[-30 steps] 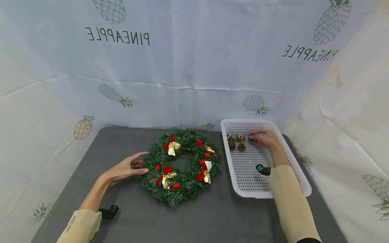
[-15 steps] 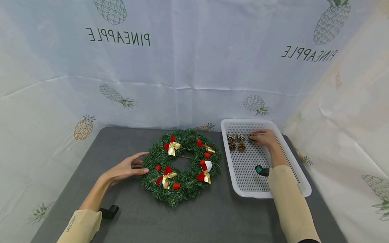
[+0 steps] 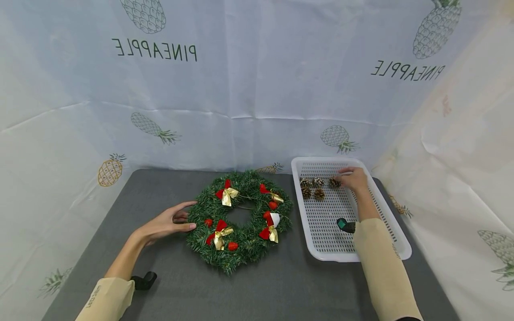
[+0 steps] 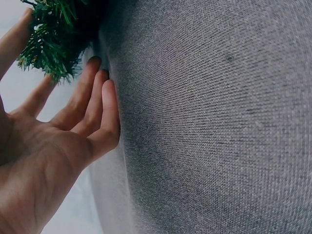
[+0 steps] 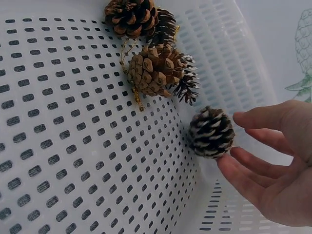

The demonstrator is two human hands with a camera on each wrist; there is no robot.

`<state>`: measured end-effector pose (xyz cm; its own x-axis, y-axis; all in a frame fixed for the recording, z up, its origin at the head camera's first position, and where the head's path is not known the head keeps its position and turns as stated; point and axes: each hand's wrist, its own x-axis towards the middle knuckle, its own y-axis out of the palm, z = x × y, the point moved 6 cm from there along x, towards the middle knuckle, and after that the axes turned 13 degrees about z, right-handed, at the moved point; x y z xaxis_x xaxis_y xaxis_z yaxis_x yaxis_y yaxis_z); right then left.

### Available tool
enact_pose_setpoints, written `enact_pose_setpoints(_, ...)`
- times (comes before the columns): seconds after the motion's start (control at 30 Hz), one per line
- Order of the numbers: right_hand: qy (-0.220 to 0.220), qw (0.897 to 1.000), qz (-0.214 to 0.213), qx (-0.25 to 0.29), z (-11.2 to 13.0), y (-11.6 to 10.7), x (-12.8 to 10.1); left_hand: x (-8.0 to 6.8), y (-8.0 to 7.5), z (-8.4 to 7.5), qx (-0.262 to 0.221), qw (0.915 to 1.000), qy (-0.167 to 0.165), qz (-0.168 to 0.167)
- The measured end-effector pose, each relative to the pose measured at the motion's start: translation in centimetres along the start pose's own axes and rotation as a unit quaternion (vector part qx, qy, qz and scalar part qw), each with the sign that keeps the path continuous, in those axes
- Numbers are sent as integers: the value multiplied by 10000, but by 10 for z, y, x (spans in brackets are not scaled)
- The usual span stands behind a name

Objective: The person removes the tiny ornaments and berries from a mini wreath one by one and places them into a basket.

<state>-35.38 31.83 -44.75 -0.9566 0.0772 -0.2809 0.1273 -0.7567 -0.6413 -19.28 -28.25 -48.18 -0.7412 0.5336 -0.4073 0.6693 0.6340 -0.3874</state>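
Right grip: my right hand, fingers loose and apart, fingertips just touching the frosted pinecone, nothing clamped.
Pinecone spot: far end of the white basket, beside the other pinecones.
Handling: I judge it light, stiff, scales brittle and prickly; pinch it across the body.
Left grip: left hand flat, fingers straight, resting against the wreath edge.
Wreath: flat on the grey worktop; soft needles.
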Motion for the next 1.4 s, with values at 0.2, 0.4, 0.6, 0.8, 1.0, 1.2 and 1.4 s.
enact_pose_setpoints(0.2,-153,9994,-311,-68,4,-6,-5,0,0,0,-14,10000,33,-3)
enact_pose_setpoints(0.4,-289,9980,-468,-310,12,-9,-8,-1,0,0,-37,10000,48,-11)
enact_pose_setpoints(0.6,-574,9967,-413,-399,22,-11,-10,0,0,1,-32,10000,68,1)
enact_pose_setpoints(0.8,-813,9963,-68,-253,32,-10,-12,0,0,1,-42,10000,43,0)
enact_pose_setpoints(1.0,-957,9953,24,-176,39,-7,-13,0,0,1,-15,10000,76,6)
enact_pose_setpoints(1.2,-1127,9936,120,-11,50,-4,-17,0,0,2,-27,10000,69,5)
enact_pose_setpoints(1.4,-1330,9897,520,93,64,2,-23,1,0,2,-85,10000,22,10)
